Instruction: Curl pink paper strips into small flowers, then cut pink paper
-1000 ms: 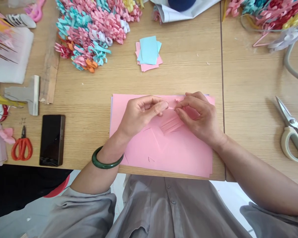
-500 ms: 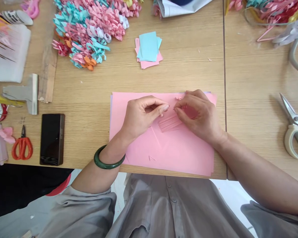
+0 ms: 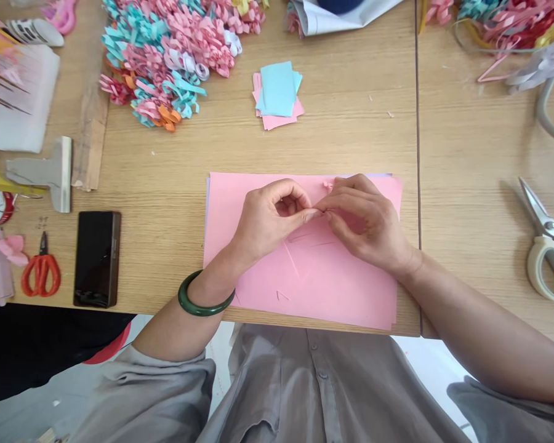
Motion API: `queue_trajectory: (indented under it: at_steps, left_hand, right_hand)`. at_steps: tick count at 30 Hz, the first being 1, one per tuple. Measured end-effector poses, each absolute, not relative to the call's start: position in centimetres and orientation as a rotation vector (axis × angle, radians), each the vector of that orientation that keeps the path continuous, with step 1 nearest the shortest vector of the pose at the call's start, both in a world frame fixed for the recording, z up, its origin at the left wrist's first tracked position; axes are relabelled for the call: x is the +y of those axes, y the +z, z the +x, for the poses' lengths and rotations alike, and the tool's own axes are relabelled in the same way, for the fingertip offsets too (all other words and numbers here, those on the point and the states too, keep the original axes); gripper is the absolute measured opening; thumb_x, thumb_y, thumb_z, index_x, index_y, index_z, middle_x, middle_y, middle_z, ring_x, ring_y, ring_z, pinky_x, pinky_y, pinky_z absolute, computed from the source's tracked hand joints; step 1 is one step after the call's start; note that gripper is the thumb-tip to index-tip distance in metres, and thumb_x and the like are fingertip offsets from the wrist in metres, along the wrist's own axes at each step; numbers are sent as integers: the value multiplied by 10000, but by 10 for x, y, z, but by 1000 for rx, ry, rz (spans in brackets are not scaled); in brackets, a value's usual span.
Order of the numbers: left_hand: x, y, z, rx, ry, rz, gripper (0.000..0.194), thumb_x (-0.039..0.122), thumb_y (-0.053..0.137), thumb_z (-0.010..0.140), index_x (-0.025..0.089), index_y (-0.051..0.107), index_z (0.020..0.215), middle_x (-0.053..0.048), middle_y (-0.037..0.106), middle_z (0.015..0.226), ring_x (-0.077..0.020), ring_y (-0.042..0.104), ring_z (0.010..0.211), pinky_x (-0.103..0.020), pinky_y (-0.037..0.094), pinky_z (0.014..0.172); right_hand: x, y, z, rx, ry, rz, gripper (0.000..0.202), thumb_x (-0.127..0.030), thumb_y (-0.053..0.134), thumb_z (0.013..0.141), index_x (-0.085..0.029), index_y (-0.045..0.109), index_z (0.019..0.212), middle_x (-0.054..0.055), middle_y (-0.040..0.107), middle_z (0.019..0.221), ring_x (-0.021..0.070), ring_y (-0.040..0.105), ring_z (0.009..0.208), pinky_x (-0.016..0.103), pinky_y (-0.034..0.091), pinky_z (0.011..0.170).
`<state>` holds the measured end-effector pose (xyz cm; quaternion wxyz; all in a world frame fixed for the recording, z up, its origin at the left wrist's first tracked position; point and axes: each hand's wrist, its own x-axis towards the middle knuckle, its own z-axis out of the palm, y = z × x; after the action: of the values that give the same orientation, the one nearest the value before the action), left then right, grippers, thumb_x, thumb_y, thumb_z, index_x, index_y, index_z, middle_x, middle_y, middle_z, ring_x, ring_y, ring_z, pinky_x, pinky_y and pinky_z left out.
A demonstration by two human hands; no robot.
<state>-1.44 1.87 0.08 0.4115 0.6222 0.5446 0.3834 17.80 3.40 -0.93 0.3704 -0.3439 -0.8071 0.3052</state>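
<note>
Above a stack of pink paper sheets [image 3: 341, 289], the fingertips of both hands meet in a pinch. My left hand [image 3: 272, 212], closed at thumb and forefinger, has something too small to make out at its tips. My right hand [image 3: 369, 218] is closed too, its thumb and forefinger touching the left fingertips. A small curled pink paper strip [image 3: 327, 186] pokes out beyond the right fingers and seems held by them. Thin cut strips [image 3: 292, 258] lie on the sheet below, some partly hidden by the hands.
Small blue and pink paper squares [image 3: 277, 89] lie beyond the sheets. Curled paper pieces [image 3: 175, 55] are heaped at the far left. A phone [image 3: 96, 258], red-handled scissors [image 3: 40, 271] and a metal clip [image 3: 50, 172] are left; larger scissors [image 3: 549, 240] lie right.
My hands have come together, their fingertips now touching where a gap was. The right hand has shifted left, with the curled pink strip moving along.
</note>
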Motion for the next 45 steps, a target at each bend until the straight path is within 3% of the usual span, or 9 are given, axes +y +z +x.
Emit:
queue_trajectory:
  at_steps: [11,18,21,24,29,36,40,45]
  left_hand:
    - [19,5,-17,1306,956,1920,172,233,787,758,203,657,868,-18,672,876,-123,597,732,-238,480,629]
    - [16,4,-19,1379,914,1978,324,390,842,696,249,705,953,-40,704,989,-147,622,745,-257,479,610]
    - [16,5,-16,1312,982,1716,381,380,865,662,219,707,968,-36,691,941,-100,580,622,-237,489,544]
    - [16,8,-13,1152,927,1258,281,375,792,757,173,715,937,-21,676,801,-75,547,522,-231,523,485]
    - [15,10,-9,964,802,788,206,347,755,795,151,762,859,-32,696,755,-78,573,537,-250,608,523]
    - [15,10,-6,944,735,613,207,353,827,719,159,771,766,-45,731,770,-41,529,500,-169,560,473]
    - [13,8,-4,986,778,670,233,376,812,737,155,740,727,-23,713,695,-51,534,459,-198,543,454]
    - [9,10,-2,1083,894,909,197,349,765,801,156,728,792,-9,698,675,-96,623,493,-246,567,522]
  right_hand:
    - [34,-9,177,-2107,819,-795,125,-217,602,895,-254,722,905,19,759,902,221,623,942,425,543,886]
    - [35,-9,176,-2168,817,-777,153,-264,574,941,-242,677,830,29,720,839,221,586,934,449,510,934]
    - [34,-7,177,-2047,872,-835,180,-307,576,952,-231,662,813,33,695,796,213,584,898,455,506,952]
    - [35,-5,179,-1890,942,-930,196,-363,580,956,-240,676,837,31,701,806,212,595,929,423,520,901]
    - [36,-3,180,-1827,930,-917,178,-343,602,950,-231,676,834,18,695,815,171,611,816,368,504,815]
    - [33,-3,176,-1901,687,-900,105,-265,596,948,-243,672,878,30,669,847,170,613,802,347,511,728]
    - [31,-5,173,-1924,582,-917,93,-244,598,938,-246,670,879,35,676,835,181,611,786,361,513,701]
    - [33,-5,176,-1921,617,-990,129,-287,572,957,-247,695,953,51,721,922,213,638,906,413,507,834]
